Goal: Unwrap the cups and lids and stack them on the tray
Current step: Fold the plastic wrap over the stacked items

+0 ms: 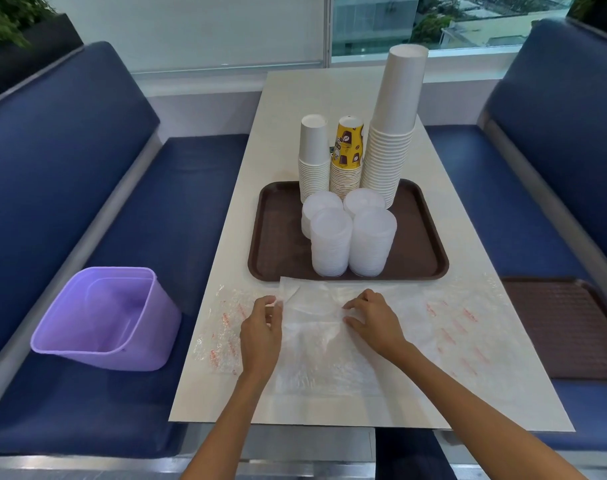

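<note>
- 3 cup stacks (312,157) at the far edge of the tray (257,237): 2 plain white, the right one way taller, plus 1 yellow printed stack between them
- 4 clear lid stacks (331,244) just in front of the cups, two by two, reaching the tray's near edge
- wrappers (330,348) lie flat along the near edge of the table (295,98), overlapping, so can't really count them; some have red print
- left hand (260,327) pinches a wrapper edge
- right hand (375,323) has its fingers curled, gripping a fold of wrap
- 1 purple bin (104,317) on the left bench, 1 second brown tray (565,334) on the right bench
</note>
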Demonstrator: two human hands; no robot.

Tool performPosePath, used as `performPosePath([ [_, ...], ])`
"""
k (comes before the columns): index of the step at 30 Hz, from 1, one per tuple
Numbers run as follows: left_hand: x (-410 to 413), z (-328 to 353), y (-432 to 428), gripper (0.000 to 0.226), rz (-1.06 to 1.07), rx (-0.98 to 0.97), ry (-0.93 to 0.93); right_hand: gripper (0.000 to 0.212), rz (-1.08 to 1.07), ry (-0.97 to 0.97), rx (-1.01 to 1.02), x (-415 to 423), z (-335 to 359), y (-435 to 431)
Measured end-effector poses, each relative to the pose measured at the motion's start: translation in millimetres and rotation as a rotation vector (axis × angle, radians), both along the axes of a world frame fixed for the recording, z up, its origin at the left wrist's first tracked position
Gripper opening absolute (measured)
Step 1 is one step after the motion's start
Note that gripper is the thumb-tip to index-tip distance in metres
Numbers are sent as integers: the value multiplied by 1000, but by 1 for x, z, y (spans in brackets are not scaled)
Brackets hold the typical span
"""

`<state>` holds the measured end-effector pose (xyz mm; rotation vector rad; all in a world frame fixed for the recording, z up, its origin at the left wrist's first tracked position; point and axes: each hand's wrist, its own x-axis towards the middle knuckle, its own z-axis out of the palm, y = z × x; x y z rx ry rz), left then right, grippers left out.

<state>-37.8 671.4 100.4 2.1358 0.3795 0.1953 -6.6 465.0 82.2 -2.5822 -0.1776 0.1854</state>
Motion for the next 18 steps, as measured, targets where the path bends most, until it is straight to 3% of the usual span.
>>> performPosePath([
  [3,-1,-4,0,25,-39,-33,67,28,-7,2,20,0,0,0],
  [8,-2,-1,-9,8,-76,60,-67,45,-27,2,64,-3,0,-2],
  [14,-7,13,-8,6,-292,129,-194,67,-15,-201,207,5,21,-4],
  [18,-8,22,-4,8,-408,103,-223,76,105,5,285,18,53,-2],
])
